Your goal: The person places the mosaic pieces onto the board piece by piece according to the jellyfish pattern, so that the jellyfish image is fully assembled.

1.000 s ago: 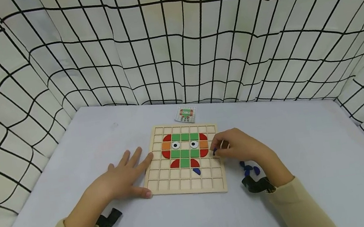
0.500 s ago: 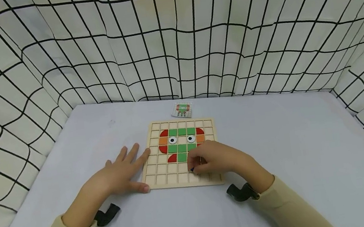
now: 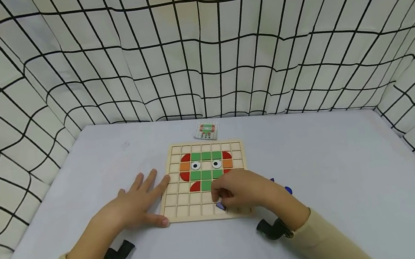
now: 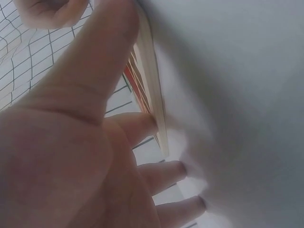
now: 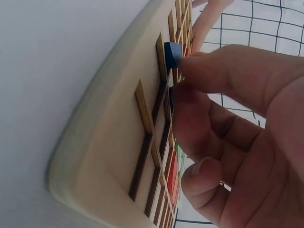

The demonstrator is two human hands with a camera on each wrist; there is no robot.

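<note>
A wooden grid board lies on the table, bearing green squares, red rounded pieces, orange squares and two eye pieces. My right hand is over its lower right part, thumb and fingers curled. Its thumb and fingertip are at a small blue piece, tilted in a lower cell. In the right wrist view, another blue piece shows partly behind the fingers. My left hand lies spread, with index finger and thumb touching the board's left edge.
A small picture card with a similar coloured figure lies behind the board. Beyond my right wrist are loose blue pieces, partly hidden by the arm. Black netting over white walls encloses the table.
My right hand has moved left from the board's right edge to its lower middle, carrying a blue piece, then shifted slightly toward me. My left hand stays at the board's left edge.
</note>
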